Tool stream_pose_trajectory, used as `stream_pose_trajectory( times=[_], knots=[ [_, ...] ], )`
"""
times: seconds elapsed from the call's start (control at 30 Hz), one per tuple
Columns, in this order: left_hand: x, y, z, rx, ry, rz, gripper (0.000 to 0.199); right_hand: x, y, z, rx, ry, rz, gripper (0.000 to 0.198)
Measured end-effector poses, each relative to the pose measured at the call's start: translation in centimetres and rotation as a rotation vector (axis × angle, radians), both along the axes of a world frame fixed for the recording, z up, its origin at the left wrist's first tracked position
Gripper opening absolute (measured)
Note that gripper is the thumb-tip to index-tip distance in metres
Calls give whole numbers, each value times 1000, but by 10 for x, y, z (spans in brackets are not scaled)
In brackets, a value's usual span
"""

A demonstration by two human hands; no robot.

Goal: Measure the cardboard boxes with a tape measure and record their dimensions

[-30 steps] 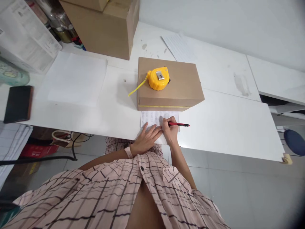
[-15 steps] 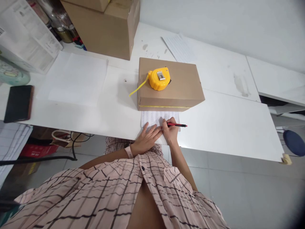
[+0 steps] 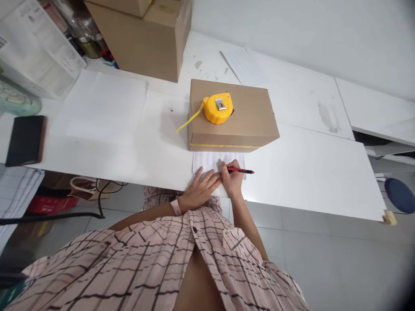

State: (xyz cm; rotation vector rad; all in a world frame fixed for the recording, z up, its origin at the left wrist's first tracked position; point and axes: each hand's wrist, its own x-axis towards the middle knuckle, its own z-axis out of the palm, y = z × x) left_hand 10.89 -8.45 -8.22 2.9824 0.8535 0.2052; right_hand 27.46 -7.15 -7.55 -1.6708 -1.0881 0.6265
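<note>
Text-covered sheet (image 3: 201, 160) lies under the left hand (image 3: 198, 191), fingers spread; right hand (image 3: 232, 180) pinches a red pen (image 3: 241, 170), seemingly writing; next strokes need steady paper.

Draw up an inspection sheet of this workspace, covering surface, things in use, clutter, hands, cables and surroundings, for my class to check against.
Surface: white table, grey marks towards the wall.
Things in use: sheet with printed columns, in front of the box; pen over it; yellow tape measure on the box.
Clutter: phone and white papers at left; carton behind.
Hands: left hand flat, fingers on the sheet; right hand gripping the pen.
Cables: what looks like a black cable, below the table at left.
Surroundings: paper bag below left; blue stool at right; tiled floor.
</note>
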Motion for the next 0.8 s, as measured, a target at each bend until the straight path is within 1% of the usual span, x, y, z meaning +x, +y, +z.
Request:
stream_pose_trajectory(
  times=[0.43, 0.8],
  knots=[
    [0, 0, -1, -16, -12, -2, 53, 1, 0, -2, 7, -11, 2, 31],
    [1, 1, 3, -43, 2, 1, 53, 2, 2, -4, 3, -4, -9, 31]
  ],
)
